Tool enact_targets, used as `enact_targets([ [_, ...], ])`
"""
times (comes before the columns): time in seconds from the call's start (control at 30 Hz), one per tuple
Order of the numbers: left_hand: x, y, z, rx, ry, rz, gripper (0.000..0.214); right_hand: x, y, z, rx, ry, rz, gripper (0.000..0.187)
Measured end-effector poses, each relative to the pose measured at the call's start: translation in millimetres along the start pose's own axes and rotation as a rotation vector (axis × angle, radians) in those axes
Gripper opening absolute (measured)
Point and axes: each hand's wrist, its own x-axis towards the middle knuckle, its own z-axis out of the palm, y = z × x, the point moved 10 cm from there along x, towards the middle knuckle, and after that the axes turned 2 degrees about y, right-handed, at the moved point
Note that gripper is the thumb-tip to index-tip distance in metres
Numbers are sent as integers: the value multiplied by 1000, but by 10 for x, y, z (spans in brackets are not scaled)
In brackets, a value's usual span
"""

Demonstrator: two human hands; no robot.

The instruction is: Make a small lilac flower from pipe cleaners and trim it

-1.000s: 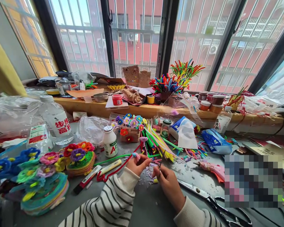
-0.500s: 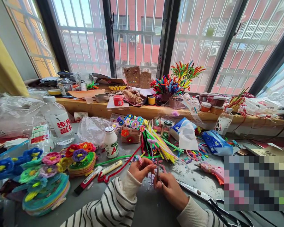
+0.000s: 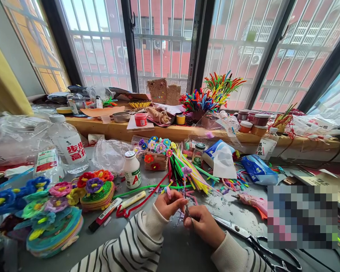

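Note:
My left hand (image 3: 169, 206) pinches a thin purple pipe cleaner (image 3: 187, 171) between thumb and fingers; its looped top stands up above the hand. Another bit of pink and blue pipe cleaner sits on that hand near the knuckles. Small scissors (image 3: 187, 212) are in my right hand (image 3: 203, 223), their blades pointing up against the pipe cleaner's stem. Fingers cover the scissors' handles. Fluffy purple scraps lie on the grey table (image 3: 172, 251) just under both hands. Behind them a bundle of green, yellow and pink pipe cleaners (image 3: 197, 177) fans out.
Large black-handled scissors (image 3: 245, 234) and a pink glue gun (image 3: 253, 204) lie at right. At left are pipe-cleaner flowers (image 3: 56, 196), a glue stick (image 3: 133, 200) and a white bottle (image 3: 132, 170). A basket of flowers (image 3: 156, 160) stands behind. A wooden sill (image 3: 170, 132) holds jars.
The purple pipe cleaner's top now shows higher and more upright above my left hand. The small scissors have dropped slightly and their blades tilt left. Both hands stay almost in place.

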Motion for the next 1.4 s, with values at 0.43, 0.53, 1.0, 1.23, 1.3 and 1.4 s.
enact_targets([
  [0.43,-2,40,-49,-16,53,29,28,-1,62,-38,71,36,37,63],
  [0.53,-14,37,-11,-17,34,18,29,4,-2,-23,78,13,18,64],
  [1.0,6,13,-81,18,83,17,26,11,122,-150,17,157,64,58],
  [1.23,-22,57,-25,28,48,41,26,1,138,-98,40,110,60,63],
  [1.3,-32,67,3,29,28,44,26,1,125,-96,46,104,60,63],
  [1.4,-40,59,21,30,18,33,27,4,109,-105,40,105,52,63],
])
